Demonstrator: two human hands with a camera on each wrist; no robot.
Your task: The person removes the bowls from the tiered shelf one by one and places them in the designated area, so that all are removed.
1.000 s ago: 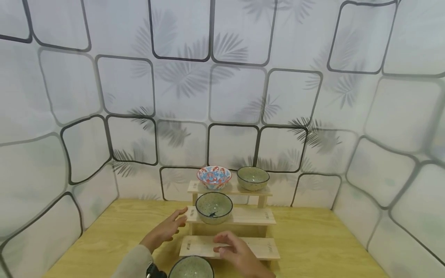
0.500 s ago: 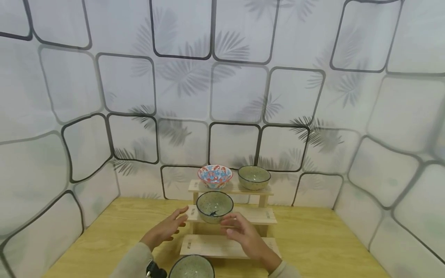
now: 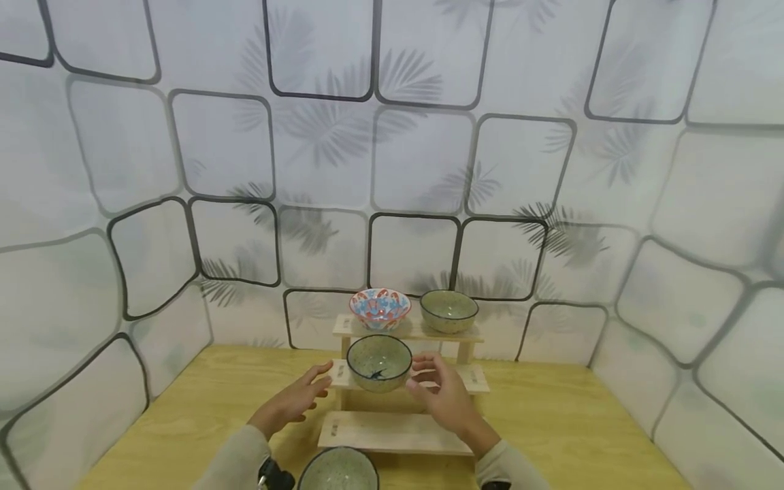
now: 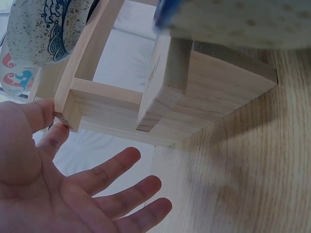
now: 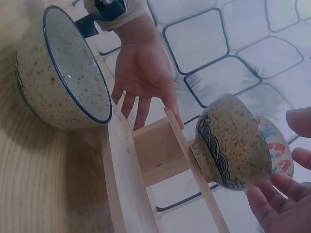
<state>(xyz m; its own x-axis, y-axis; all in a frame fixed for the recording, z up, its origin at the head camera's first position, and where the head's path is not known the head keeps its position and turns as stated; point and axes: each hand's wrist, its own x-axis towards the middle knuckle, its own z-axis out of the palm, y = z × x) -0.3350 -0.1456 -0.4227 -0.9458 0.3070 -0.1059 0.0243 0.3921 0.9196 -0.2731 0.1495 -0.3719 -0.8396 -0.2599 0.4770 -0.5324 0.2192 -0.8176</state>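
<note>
A speckled green bowl (image 3: pixel 380 364) with a dark rim stands on the middle board of a three-step wooden rack (image 3: pixel 398 432). In the left wrist view my left hand (image 4: pixel 77 179) has its thumb and index fingertips at that board's end, the other fingers spread. My right hand (image 3: pixel 444 395) is at the bowl's right side, fingers loosely bent and thumb apart. In the right wrist view its fingertips (image 5: pixel 262 191) come up to the bowl's rim; whether they touch I cannot tell. Nothing is held in the right hand.
On the top board are a red-blue patterned bowl (image 3: pixel 380 307) and another green bowl (image 3: pixel 449 311). A further green bowl (image 3: pixel 339 469) sits on the wooden table (image 3: pixel 202 401) before the rack, partly cut off. Patterned cloth walls (image 3: pixel 422 163) enclose the back and sides.
My right hand has moved up and away from in front of the lowest board to the right side of the middle bowl. My left hand and the bowls stay in place.
</note>
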